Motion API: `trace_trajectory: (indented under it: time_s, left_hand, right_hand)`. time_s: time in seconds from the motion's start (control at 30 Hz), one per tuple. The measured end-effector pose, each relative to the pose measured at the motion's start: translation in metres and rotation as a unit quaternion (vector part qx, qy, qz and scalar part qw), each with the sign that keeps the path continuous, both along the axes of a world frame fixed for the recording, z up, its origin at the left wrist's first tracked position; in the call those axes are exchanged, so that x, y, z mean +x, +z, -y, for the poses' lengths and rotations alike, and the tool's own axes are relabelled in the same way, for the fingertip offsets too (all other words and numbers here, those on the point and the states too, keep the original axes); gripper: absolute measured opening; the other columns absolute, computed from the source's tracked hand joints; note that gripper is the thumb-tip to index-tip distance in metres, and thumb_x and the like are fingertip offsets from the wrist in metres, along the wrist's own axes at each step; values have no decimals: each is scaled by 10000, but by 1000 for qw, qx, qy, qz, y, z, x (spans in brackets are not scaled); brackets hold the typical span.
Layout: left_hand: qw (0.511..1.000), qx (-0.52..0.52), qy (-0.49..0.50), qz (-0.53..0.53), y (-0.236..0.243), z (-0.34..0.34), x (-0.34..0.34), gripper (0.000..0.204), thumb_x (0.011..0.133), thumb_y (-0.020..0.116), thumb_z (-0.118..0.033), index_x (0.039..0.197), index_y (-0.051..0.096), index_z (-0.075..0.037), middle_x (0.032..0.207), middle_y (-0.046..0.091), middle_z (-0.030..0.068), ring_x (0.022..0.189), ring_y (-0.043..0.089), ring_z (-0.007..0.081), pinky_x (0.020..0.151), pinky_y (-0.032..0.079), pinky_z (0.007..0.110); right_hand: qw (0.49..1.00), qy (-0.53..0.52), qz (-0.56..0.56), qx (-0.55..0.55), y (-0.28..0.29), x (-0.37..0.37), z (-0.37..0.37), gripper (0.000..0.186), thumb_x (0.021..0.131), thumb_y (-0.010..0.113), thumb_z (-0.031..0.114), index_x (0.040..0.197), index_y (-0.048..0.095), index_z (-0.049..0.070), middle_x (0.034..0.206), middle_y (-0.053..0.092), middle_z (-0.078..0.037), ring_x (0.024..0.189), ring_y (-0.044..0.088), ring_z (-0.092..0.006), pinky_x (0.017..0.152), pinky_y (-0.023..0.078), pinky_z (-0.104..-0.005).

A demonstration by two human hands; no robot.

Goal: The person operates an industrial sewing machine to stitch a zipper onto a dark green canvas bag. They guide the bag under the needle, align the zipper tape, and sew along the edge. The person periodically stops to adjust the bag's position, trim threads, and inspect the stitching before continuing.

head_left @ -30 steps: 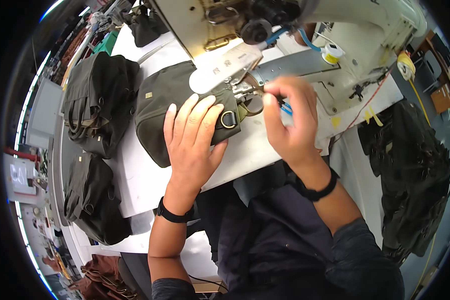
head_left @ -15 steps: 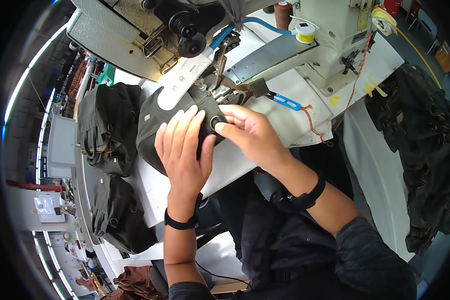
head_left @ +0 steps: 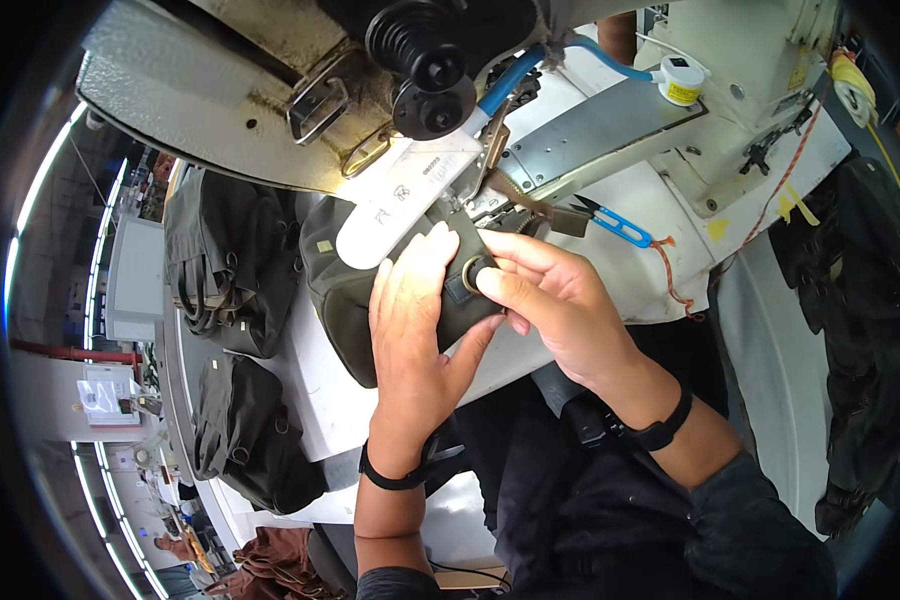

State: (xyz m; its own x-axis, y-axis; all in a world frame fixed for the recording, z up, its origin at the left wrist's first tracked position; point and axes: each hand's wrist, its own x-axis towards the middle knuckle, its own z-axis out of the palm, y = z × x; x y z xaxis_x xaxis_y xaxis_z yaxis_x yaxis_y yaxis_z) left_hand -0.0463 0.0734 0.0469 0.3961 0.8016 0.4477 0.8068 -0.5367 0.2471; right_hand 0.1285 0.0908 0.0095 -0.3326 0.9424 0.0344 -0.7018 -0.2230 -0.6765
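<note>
A dark olive fabric bag (head_left: 345, 310) lies under the head of an industrial sewing machine (head_left: 200, 110), partly covered by a long white guard (head_left: 380, 225). My left hand (head_left: 415, 325) rests on the bag, its fingers stretched out flat and the thumb spread toward the right hand. With thumb and fingers, my right hand (head_left: 565, 310) pinches a strap at a brass-coloured ring (head_left: 472, 272) on the bag's right side. The strap runs up toward the machine's needle area, where the machine's parts crowd together and the stitching point is hidden.
Blue-handled thread snips (head_left: 625, 229) on an orange cord lie on the white table (head_left: 320, 410), right of the needle area. A small white tub (head_left: 681, 78) stands on the machine. More dark bags sit at left (head_left: 235, 270), and a dark heap (head_left: 865, 340) hangs at right.
The view has moved closer, so machine, bag and hands appear larger and farther right. Both hands stay on the bag; the right still pinches beside the ring.
</note>
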Motion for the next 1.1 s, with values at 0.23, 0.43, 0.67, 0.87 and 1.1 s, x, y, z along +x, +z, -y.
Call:
trace_trajectory:
  time_s: [0.23,0.43,0.67,0.87,1.1]
  left_hand:
    - [1000,0,11,15,0,-9,-3,843,736,921,-206,1463,530,-35,1451,601,168,1343,559,359,1143,380,479]
    - [988,-21,31,151,-6,-19,-2,717,778,918,-201,1390,592,-15,1392,651,159,1290,593,342,1121,413,441]
    - [984,147,97,-19,10,-15,16,466,830,865,-128,1256,696,-43,1151,732,116,1072,649,307,939,488,405]
    - [986,122,95,65,-7,-18,24,384,847,843,-91,1193,693,-17,1130,725,122,1012,667,307,928,504,403]
    - [978,114,81,155,-30,-21,22,419,908,798,-40,1299,649,-35,1234,654,80,937,613,149,728,534,258]
  right_hand:
    - [999,-11,38,8,-3,-2,-8,380,1034,661,132,1366,615,-48,1091,722,-25,859,608,-27,705,496,-204]
    - [991,-58,115,33,4,-4,-18,291,1052,638,201,1215,711,-28,928,693,27,802,581,-18,679,488,-218]
    - [929,-162,292,160,10,-3,-4,224,1034,595,141,1153,630,-45,792,698,-103,675,664,-210,592,475,-351]
    - [826,-235,437,268,4,0,21,425,998,639,83,1395,556,-42,1287,674,-186,1187,642,-304,1029,472,-390]
    - [922,-269,255,110,-46,9,7,437,973,669,114,1378,561,-12,1367,623,-172,1303,588,-288,1072,467,-416]
